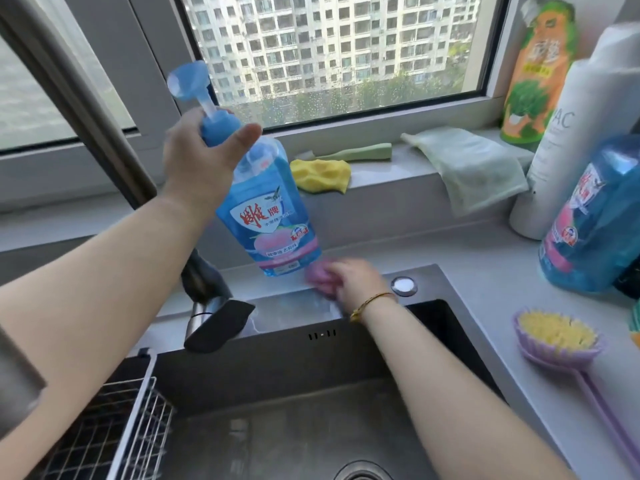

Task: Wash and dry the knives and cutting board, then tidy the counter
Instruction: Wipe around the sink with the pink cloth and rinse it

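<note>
On the sink's (294, 311) rear ledge, a pink cloth (319, 278) is bunched in the right hand (356, 282), whose fingers curl round it. Just above, the left hand (197, 164) grips the neck of a blue soap bottle (270, 216), held tilted, clear of the bench (478, 261). A purple brush (557, 336) lies on the bench at right.

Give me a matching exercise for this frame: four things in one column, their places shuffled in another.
1 soap bottle
2 pink cloth
3 yellow sponge
4 purple brush

A on the window sill
B held up by the left hand
C on the counter right of the sink
D gripped by the right hand at the sink rim

Pairs: 1-B, 2-D, 3-A, 4-C
</note>
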